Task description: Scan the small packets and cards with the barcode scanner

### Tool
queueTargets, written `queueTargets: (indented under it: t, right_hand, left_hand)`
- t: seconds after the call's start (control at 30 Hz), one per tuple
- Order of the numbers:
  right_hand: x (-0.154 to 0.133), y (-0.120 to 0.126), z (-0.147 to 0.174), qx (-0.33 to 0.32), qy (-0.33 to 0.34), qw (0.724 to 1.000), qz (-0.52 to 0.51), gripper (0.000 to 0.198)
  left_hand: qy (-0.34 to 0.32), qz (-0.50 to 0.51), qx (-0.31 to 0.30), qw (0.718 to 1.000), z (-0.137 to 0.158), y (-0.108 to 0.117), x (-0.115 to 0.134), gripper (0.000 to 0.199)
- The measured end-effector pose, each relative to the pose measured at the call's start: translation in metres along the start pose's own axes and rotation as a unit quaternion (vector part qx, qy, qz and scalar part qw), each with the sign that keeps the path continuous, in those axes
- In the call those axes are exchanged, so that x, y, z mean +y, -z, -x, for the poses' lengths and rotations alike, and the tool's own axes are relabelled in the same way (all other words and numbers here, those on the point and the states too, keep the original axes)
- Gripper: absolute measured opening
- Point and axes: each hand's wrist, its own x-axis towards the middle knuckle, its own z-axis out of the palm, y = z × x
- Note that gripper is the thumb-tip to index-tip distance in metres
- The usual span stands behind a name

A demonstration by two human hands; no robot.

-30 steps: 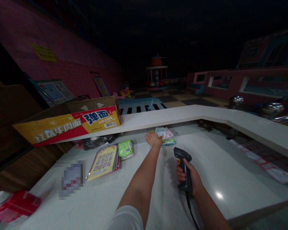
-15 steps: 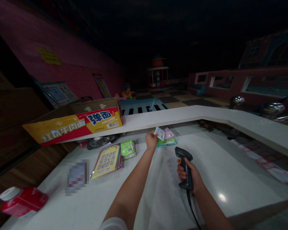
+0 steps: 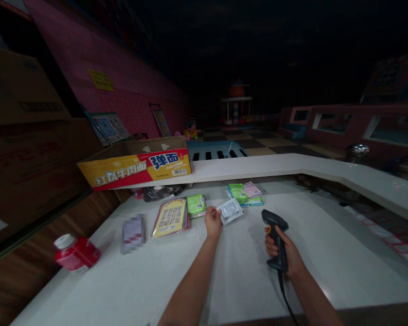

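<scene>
My left hand point(image 3: 213, 222) pinches the left edge of a silvery white printed packet point(image 3: 230, 211) above the counter. In my right hand point(image 3: 286, 250) is a black barcode scanner point(image 3: 276, 242), my fingers wrapped round its handle and its head pointing up and left. Just beyond the held packet lies a loose pile of green packets point(image 3: 238, 192) with a pink packet point(image 3: 252, 189) among them. Left of my left hand, a stack of green packets point(image 3: 196, 204) rests against a pile of flat yellow-fronted packs point(image 3: 172, 218).
A red bottle with a white cap point(image 3: 77, 253) lies at the left of the white counter point(image 3: 149, 290). An open yellow and red carton point(image 3: 136, 170) stands on the raised ledge point(image 3: 245, 167). The scanner's cable point(image 3: 285, 294) runs off the near edge.
My left hand has drawn the silvery packet back from the pile, nearer to me. The scanner stays in my right hand. The whole view has shifted, with things now further right.
</scene>
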Motion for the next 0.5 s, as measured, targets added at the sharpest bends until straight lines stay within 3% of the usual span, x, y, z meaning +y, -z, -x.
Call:
queueTargets:
  t: [0.13, 0.3, 0.5]
  right_hand:
    - [0.008, -0.016, 0.011, 0.048, 0.004, 0.989, 0.142, 0.042]
    - [0.028, -0.037, 0.025, 0.069, 0.007, 0.941, 0.331, 0.043]
    - [0.036, -0.054, 0.037, 0.06, 0.037, 0.907, 0.415, 0.044]
  left_hand:
    - [-0.013, -0.003, -0.006, 1.0, -0.002, -0.001, -0.003, 0.027]
    - [-0.024, -0.005, -0.023, 0.999, -0.002, -0.001, -0.006, 0.02]
    - [-0.024, -0.017, -0.018, 0.999, 0.0, -0.004, -0.004, 0.019]
